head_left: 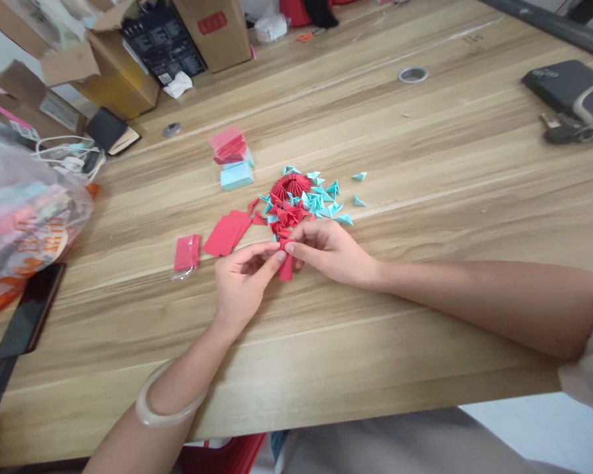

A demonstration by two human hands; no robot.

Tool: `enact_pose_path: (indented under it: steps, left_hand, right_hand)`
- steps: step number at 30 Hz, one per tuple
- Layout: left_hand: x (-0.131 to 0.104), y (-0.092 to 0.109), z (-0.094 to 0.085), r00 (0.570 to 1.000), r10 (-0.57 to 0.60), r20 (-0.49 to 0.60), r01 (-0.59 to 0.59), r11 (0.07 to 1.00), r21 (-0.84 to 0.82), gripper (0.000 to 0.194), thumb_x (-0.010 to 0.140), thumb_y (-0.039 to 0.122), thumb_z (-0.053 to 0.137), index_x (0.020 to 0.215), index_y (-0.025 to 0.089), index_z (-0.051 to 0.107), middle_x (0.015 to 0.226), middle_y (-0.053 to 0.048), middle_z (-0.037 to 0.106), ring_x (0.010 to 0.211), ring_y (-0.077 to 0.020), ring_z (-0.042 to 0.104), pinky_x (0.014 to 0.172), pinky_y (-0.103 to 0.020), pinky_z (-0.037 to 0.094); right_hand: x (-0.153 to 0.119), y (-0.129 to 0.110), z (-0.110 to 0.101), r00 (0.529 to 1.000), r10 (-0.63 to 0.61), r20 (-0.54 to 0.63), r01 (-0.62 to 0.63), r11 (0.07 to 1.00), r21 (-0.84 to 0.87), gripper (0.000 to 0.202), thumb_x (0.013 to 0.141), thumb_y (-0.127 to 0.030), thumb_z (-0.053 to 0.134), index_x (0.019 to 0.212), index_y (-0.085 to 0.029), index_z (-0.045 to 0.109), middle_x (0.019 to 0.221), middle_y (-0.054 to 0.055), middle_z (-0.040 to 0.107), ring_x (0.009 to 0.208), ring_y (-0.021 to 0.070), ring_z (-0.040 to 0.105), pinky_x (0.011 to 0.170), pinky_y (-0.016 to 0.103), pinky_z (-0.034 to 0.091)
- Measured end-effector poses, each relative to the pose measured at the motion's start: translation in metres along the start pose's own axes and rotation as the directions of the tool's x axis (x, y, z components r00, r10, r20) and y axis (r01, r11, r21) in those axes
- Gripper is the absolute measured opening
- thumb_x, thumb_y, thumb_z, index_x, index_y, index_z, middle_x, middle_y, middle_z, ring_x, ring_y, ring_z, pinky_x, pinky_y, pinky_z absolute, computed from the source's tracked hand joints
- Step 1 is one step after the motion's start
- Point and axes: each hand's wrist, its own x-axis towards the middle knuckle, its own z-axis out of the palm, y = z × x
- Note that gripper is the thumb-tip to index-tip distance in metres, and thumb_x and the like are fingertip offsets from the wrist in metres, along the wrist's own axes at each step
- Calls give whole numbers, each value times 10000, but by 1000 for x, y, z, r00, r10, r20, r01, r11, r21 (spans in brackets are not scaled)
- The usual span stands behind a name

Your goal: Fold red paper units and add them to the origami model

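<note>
A strip of folded red paper [286, 268] is pinched between both my hands, its lower end pointing toward me. My left hand [244, 280] grips its left side with thumb and forefinger. My right hand [331, 253] presses on its upper right with the thumb. Just beyond lie folded red paper pieces [287, 214] and folded light-blue paper triangles [323, 195], in a loose heap. Red pleated pieces joined in a curved row [291, 186] rest at the heap's far side. Flat red paper sheets [226, 233] are fanned out left of the heap.
A wrapped red paper pack [186, 253] lies left of the sheets. Farther back are stacks of pink-red paper [228, 145] and light-blue paper [237, 176]. A plastic bag [29, 217], a phone [32, 309] and cardboard boxes [113, 72] line the left. A black case [566, 82] sits far right.
</note>
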Motion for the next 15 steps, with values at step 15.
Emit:
enact_pose_path:
  steps: [15]
  left_hand:
    - [0,3,-1,999,-16,31,16,1000,-9,136,704,269,727,799,172,715,718,-22,693,609,-115,615,579,-221,520]
  right_hand:
    - [-1,0,1,1000,9,19,-9,1000,9,213,855,-313,559,719,-149,542,607,9,602,574,97,539,564,222,460]
